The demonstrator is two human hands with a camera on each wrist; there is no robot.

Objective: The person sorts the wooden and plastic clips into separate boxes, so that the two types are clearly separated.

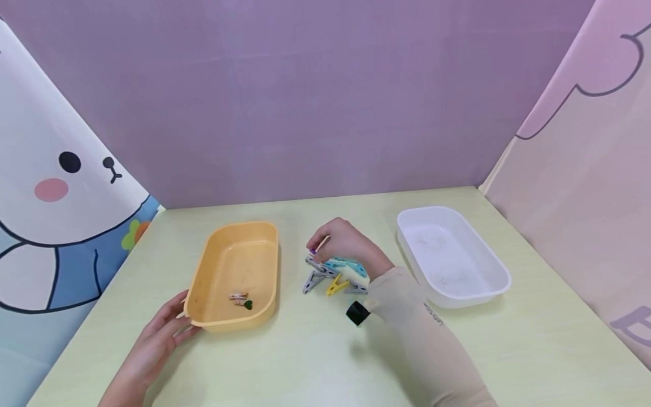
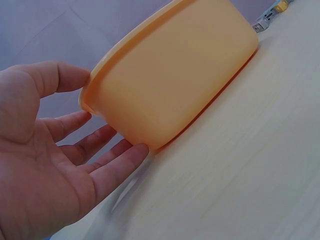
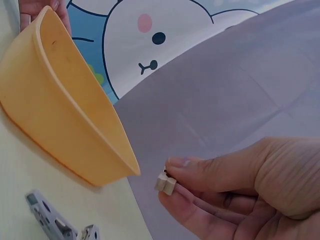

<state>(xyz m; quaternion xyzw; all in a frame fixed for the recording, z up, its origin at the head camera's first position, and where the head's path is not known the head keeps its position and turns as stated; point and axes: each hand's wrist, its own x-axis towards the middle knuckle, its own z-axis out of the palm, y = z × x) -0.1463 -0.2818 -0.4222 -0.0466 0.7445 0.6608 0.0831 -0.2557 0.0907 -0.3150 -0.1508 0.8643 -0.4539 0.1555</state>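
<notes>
A small wooden clothespin (image 3: 165,184) is pinched between the thumb and fingers of my right hand (image 1: 346,243), above a little pile of plastic clothespins. In that pile lie grey clothespins (image 1: 313,280), a yellow clothespin (image 1: 337,285) and teal clothespins (image 1: 353,265), partly hidden by the hand. My left hand (image 1: 161,339) touches the near left corner of an orange basin (image 1: 231,325); in the left wrist view its thumb and fingertips rest against the outside. Inside the basin lie two tiny wooden clothespins (image 1: 238,296), one with a dark green heart (image 1: 248,304).
To the right stands a white basin (image 1: 452,254) on the pale table (image 1: 285,367). A black cube-like piece (image 1: 358,313) shows at the right wrist. A purple backdrop (image 1: 325,102) rises behind, with printed cloth panels on both sides.
</notes>
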